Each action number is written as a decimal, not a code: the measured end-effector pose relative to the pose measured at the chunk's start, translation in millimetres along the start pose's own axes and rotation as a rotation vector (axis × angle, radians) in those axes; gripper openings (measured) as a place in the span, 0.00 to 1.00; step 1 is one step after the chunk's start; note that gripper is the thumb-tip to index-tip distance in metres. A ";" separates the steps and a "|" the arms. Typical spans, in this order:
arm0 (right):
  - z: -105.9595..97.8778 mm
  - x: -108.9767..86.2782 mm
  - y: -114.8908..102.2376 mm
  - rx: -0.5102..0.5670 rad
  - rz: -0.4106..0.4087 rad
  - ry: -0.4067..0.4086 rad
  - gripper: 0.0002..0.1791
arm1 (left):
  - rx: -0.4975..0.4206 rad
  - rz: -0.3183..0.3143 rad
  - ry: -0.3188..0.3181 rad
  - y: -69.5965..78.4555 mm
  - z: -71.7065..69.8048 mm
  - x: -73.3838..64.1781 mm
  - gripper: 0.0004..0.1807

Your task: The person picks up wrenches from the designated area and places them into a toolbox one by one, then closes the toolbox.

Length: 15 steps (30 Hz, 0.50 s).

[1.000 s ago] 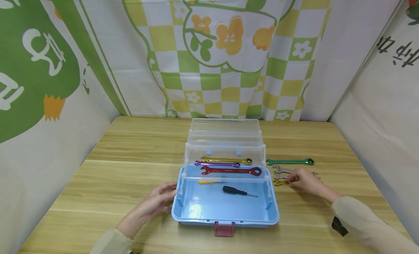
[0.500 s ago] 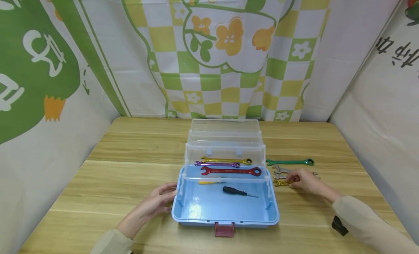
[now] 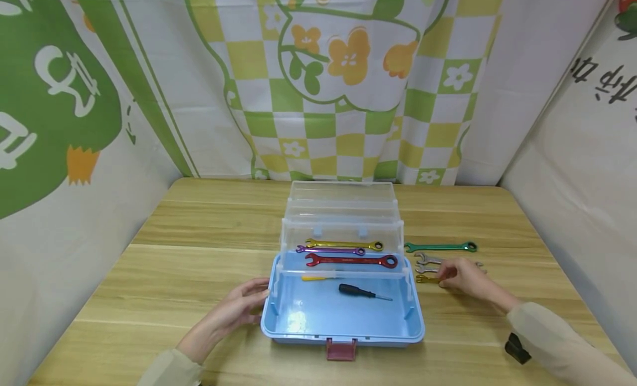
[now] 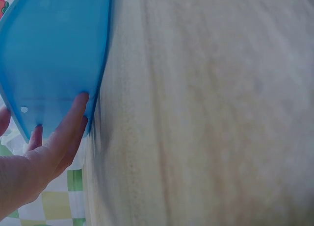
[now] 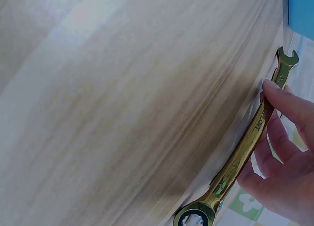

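Note:
My right hand (image 3: 464, 276) pinches a gold combination wrench (image 5: 245, 138) between thumb and fingers, near its open end. In the right wrist view, its ratchet ring end points toward the bottom. My left hand (image 3: 244, 302) rests its extended fingers (image 4: 68, 123) against the left outer wall of the blue toolbox (image 3: 343, 337). Two silver wrenches (image 3: 424, 258) lie just beyond my right hand, partly hidden by it. Farther back is a green ratchet wrench (image 3: 440, 246). A black-handled screwdriver (image 3: 355, 290) lies inside the toolbox.
Clear tiered trays (image 3: 343, 209) stand raised at the toolbox's back. A yellow wrench (image 3: 343, 244), a purple wrench (image 3: 330, 250) and a red wrench (image 3: 350, 260) lie in the lowest tray. Beneath it shows a yellow handle (image 3: 312, 277). A maroon latch (image 3: 340, 350) hangs at the front.
The gold wrench in my right hand has turned more onto its edge, so its open end looks narrower. My right hand has shifted very slightly; the left hand and toolbox stay still.

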State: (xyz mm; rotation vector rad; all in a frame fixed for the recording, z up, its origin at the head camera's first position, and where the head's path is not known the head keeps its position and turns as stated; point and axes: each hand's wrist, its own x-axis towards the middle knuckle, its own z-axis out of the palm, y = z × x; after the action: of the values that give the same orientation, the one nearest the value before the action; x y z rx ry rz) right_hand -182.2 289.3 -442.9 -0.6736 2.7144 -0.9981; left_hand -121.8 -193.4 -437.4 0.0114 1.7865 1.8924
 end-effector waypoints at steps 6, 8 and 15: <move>-0.2 0.6 1.0 -0.011 -0.005 0.002 0.05 | 0.006 -0.002 0.003 -0.4 -0.2 0.1 0.34; -0.9 0.8 1.1 -0.013 -0.007 0.000 0.05 | 0.006 -0.002 0.004 -0.4 -0.2 0.1 0.34; -7.0 2.0 -0.5 -0.008 -0.008 0.006 0.04 | -0.001 -0.003 0.005 -0.3 0.0 -0.1 0.34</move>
State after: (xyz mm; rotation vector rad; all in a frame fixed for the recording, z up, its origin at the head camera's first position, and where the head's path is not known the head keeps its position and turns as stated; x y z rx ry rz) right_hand -186.0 292.0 -437.3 -0.6852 2.7239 -0.9935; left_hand -121.6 -193.4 -437.6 0.0039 1.7880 1.8926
